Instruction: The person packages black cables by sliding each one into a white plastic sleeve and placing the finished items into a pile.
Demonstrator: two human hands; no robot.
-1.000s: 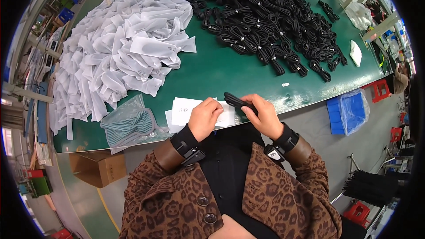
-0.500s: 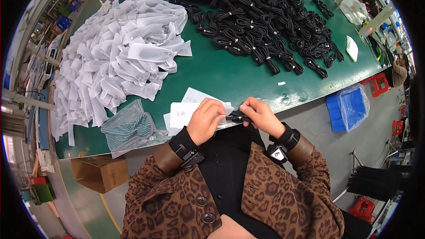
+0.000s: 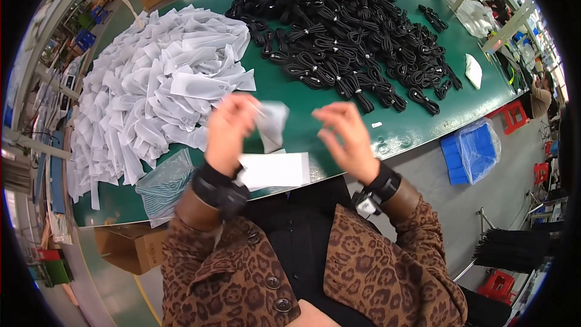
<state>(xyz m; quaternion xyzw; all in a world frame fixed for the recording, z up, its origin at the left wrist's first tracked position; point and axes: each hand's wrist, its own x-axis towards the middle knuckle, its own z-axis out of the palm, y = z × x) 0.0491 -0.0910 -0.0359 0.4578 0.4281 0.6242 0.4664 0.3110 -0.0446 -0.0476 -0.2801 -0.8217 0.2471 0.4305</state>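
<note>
My left hand [image 3: 231, 126], blurred by motion, is closed at the edge of a frosted plastic bag [image 3: 272, 125] that hangs over the table beside the fingers. Whatever the bag contains is too smeared to make out. Apart from it, my right hand [image 3: 345, 136] is raised over the table with fingers spread and nothing in them. Flat white bags [image 3: 277, 170] lie at the near table edge between my wrists. A heap of frosted bags [image 3: 163, 72] spreads to the left, close to my left hand. Farther back is a large pile of black bundled cables [image 3: 345, 42].
The green table [image 3: 315, 163] curves in front of me. A clear bag with striped teal cloth [image 3: 166, 184] lies at its near left edge. A white folded piece [image 3: 473, 71] rests at the right. On the floor are a cardboard box [image 3: 130, 248] and a blue bin [image 3: 469, 152].
My left hand has swung up and left with a frosted bag, and my right hand has opened and lifted. The black cable held between both hands is no longer visible there.
</note>
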